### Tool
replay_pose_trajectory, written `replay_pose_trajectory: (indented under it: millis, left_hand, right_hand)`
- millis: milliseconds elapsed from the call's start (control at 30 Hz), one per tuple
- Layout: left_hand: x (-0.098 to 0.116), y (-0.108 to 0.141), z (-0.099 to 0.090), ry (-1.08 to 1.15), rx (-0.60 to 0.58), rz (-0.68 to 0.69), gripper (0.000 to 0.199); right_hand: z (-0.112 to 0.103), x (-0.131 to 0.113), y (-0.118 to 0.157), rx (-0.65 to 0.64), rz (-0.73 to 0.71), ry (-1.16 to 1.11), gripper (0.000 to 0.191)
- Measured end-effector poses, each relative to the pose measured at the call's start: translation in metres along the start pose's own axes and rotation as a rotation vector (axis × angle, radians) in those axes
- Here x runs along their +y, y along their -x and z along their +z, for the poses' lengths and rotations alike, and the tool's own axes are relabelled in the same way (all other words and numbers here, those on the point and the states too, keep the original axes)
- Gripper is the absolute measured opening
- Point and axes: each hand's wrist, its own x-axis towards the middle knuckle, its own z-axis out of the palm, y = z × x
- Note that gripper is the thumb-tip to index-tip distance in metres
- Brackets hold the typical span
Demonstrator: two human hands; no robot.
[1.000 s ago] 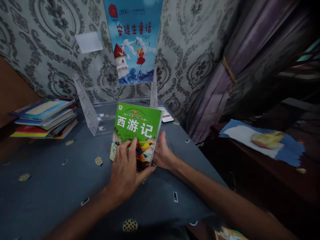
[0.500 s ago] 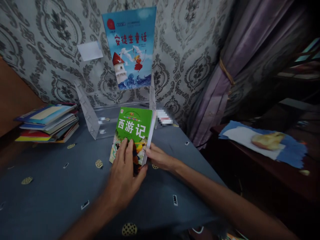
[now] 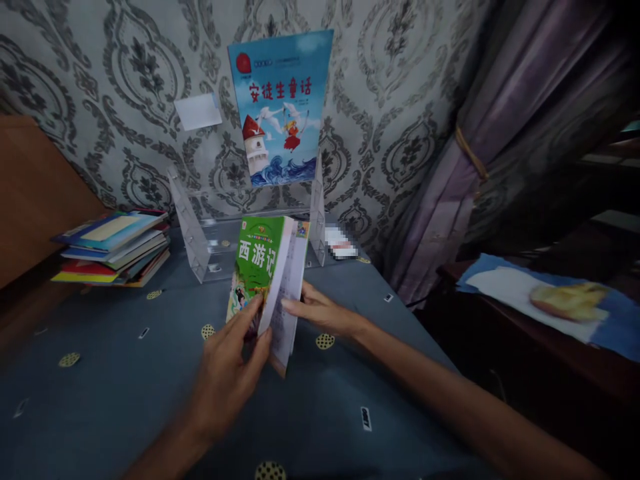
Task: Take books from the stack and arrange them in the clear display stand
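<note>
A green book (image 3: 257, 250) with white Chinese characters is partly open above the table, in front of a clear stand. My left hand (image 3: 227, 363) grips its front cover and pages, thumb at the page edges and fingers on the cover. On the right side, my right hand (image 3: 325, 313) pinches the back part, its thumb on the inner page and its fingers hidden behind. A blue book (image 3: 285, 110) with red characters stands upright on the clear stand (image 3: 191, 230), behind the green one.
Several stacked books (image 3: 117, 247) lie at the table's left. A white card (image 3: 198, 111) shows against the patterned wall. Right of the stand is a small blurred item (image 3: 341, 241). Beyond the right table edge, a blue and white cloth (image 3: 505, 287) bears a yellowish object (image 3: 570, 300).
The green book has opened, showing inner pages between the hands. My right hand now holds the back part apart from the front. The view has shifted slightly left.
</note>
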Motion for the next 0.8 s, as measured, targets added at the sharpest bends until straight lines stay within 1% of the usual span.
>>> replay_pose_trajectory:
  millis: [100, 233, 367, 500, 700, 800]
  left_hand:
    - [0.003, -0.007, -0.01, 0.106, -0.015, -0.111, 0.041]
    - [0.001, -0.019, -0.022, 0.321, -0.09, -0.24, 0.036]
    - [-0.002, -0.024, -0.023, 0.455, -0.142, -0.317, 0.032]
    - [-0.003, -0.024, -0.018, 0.467, -0.138, -0.305, 0.03]
    - [-0.004, -0.024, -0.017, 0.417, -0.147, -0.26, 0.03]
    - [-0.003, -0.017, -0.007, 0.336, -0.118, -0.239, 0.028]
  right_hand:
    - [-0.005, 0.004, -0.001, 0.043, 0.047, -0.058, 0.08]
    - [-0.011, 0.008, -0.001, 0.088, 0.091, -0.12, 0.076]
    - [-0.015, 0.011, 0.002, 0.112, 0.103, -0.149, 0.07]
    - [-0.015, 0.011, 0.004, 0.12, 0.082, -0.155, 0.071]
    - [-0.014, 0.007, 0.007, 0.068, 0.01, -0.146, 0.084]
    - [-0.013, 0.01, 0.009, 0.101, -0.01, -0.141, 0.086]
